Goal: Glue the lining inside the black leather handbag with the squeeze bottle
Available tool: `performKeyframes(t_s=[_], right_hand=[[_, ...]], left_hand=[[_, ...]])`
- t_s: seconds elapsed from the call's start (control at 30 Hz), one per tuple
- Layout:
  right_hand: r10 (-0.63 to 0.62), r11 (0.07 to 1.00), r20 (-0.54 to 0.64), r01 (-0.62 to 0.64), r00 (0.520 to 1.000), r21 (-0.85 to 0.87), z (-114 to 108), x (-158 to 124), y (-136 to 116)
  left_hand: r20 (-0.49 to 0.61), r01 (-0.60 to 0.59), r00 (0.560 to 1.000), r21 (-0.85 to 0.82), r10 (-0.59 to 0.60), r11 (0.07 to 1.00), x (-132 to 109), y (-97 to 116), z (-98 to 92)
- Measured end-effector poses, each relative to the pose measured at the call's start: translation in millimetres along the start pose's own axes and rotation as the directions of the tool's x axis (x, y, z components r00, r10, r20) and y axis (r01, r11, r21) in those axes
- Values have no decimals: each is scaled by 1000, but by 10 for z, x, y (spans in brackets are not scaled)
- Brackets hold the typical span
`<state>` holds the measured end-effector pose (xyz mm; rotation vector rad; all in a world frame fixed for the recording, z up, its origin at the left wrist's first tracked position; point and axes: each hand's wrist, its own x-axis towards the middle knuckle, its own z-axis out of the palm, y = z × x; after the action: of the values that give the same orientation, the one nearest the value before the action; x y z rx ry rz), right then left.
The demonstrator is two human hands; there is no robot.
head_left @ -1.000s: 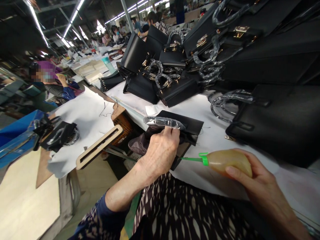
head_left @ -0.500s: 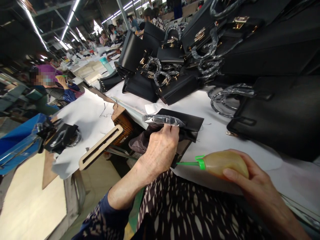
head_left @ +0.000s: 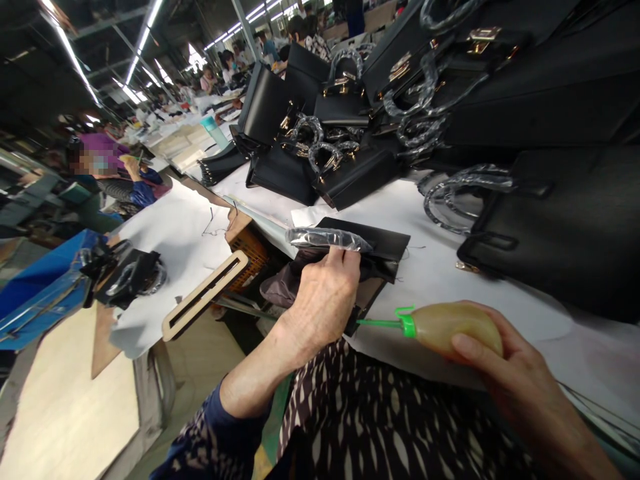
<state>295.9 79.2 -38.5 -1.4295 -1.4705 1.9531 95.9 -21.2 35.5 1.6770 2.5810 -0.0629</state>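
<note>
My left hand [head_left: 327,293] is closed on a black handbag [head_left: 370,235] lying at the table's near edge. The bag's plastic-wrapped handle [head_left: 327,238] arches just beyond my knuckles, and its dark lining [head_left: 283,283] bulges out to the left. My fingertips are partly hidden behind the hand. On the right, my right hand [head_left: 500,353] grips a soft squeeze bottle [head_left: 453,329] of yellowish glue, tipped on its side. Its thin green nozzle [head_left: 380,323] points left, with the tip at the bag's near edge beside my left hand; whether it touches cannot be made out.
Black handbags with wrapped handles [head_left: 350,173] pile up at the back, and a larger one [head_left: 560,233] lies at right. A slotted wooden frame [head_left: 205,295], an orange crate [head_left: 247,250] and a blue bin [head_left: 45,293] are at left. A co-worker [head_left: 110,160] sits beyond.
The glue bottle and my right hand have shifted very slightly right. My left hand keeps its hold on the handbag. The whole view has moved a little.
</note>
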Motion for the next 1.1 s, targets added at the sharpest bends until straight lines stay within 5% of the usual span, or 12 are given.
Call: performKeyframes(t_s=[0.27, 0.6, 1.1], right_hand=[[11, 1000, -7, -11, 1000, 0, 4, -2, -7], [12, 978, -53, -23, 999, -207, 26, -114, -87], [3, 997, 166, -16, 986, 73, 42, -106, -28]], left_hand=[[-7, 6, 1000, -13, -6, 1000, -7, -2, -16], [-66, 2, 998, -40, -5, 999, 14, -18, 41], [-2, 140, 990, -119, -141, 983, 300, -82, -236]])
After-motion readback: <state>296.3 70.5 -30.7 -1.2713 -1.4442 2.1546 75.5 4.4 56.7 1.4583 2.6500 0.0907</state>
